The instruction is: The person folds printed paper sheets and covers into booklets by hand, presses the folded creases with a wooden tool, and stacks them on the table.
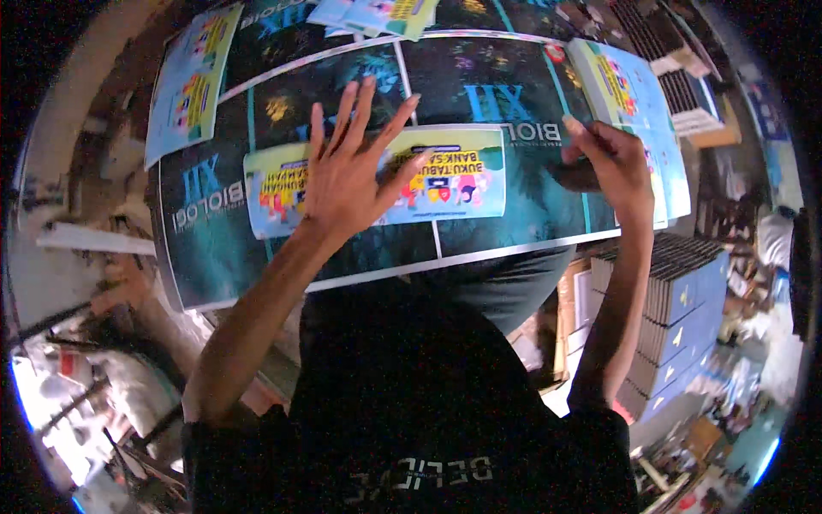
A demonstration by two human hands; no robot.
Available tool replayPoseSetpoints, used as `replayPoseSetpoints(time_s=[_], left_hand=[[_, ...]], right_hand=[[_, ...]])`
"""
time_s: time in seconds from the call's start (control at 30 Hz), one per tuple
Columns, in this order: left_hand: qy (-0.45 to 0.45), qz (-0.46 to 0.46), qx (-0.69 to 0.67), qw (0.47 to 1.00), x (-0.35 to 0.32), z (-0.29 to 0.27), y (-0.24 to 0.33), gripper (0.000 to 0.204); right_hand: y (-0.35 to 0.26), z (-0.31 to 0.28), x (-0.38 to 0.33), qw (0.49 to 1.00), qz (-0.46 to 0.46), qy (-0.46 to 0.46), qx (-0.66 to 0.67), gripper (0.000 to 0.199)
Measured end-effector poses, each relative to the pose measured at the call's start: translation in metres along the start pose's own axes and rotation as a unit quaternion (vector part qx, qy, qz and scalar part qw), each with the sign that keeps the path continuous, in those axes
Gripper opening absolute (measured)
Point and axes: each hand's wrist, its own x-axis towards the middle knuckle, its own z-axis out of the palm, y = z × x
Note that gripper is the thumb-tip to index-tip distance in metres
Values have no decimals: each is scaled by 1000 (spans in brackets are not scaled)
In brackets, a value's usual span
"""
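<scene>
A long printed cover sheet (467, 171), yellow, green and light blue with small cartoon figures, lies across the middle of a dark teal printed sheet (342, 257). My left hand (347, 180) rests flat on it, fingers spread, covering its centre. To the right, my right hand (612, 163) is held just left of a stack of similar light-blue printed sheets (672, 163). Its fingers are curled in with the thumb and forefinger close together. Whatever lies between them, if anything, is hidden.
More colourful sheets (193, 94) lie at the left edge of the work surface, and others (377, 15) at the far side. Below right stand tall stacks of blue-covered books (676, 325). Further stacks (685, 94) sit at the far right. Clutter (128, 394) covers the floor at lower left.
</scene>
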Motion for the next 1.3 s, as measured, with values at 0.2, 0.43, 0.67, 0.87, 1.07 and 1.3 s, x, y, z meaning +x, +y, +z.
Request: replayPoseSetpoints(time_s=[0.2, 0.43, 0.67, 0.87, 1.07, 1.3], left_hand=[[38, 14, -40, 998, -7, 1, -1, 57], [76, -8, -46, 996, -15, 11, -5, 55], [78, 10, -66, 995, -6, 5, 1, 60], [41, -66, -101, 992, -4, 11, 38, 67], [112, -106, -100, 983, -7, 17, 41, 62], [137, -118, -97, 979, -14, 15, 37, 66]], right_hand=[[-13, 5, -19, 955, 66, -12, 287, 75], [-134, 32, -101, 949, -165, 155, 221, 60], [-117, 105, -76, 984, -90, 40, 150, 50], [-125, 105, -73, 992, -3, -68, 109, 75], [-104, 93, -65, 964, -37, -141, 224, 80], [-205, 86, -74, 949, -276, -65, 141, 56]])
